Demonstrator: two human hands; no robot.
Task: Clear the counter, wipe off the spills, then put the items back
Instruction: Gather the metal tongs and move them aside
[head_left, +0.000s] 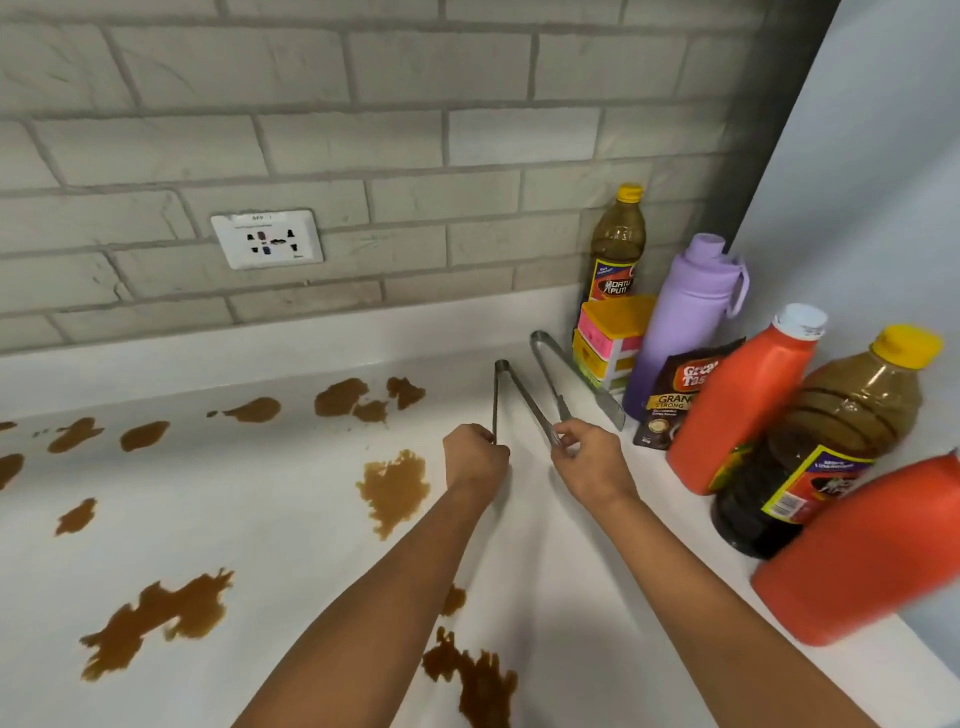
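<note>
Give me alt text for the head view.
Both hands, left and right, grip one pair of tongs on a white counter with brown spills; a second pair, bottles and a pouch sit at right.

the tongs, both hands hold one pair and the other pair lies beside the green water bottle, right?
Not quite: the head view shows the water bottle is purple, not green. The left hand and right hand do hold one pair of tongs; the other pair lies beside the bottle.
</note>
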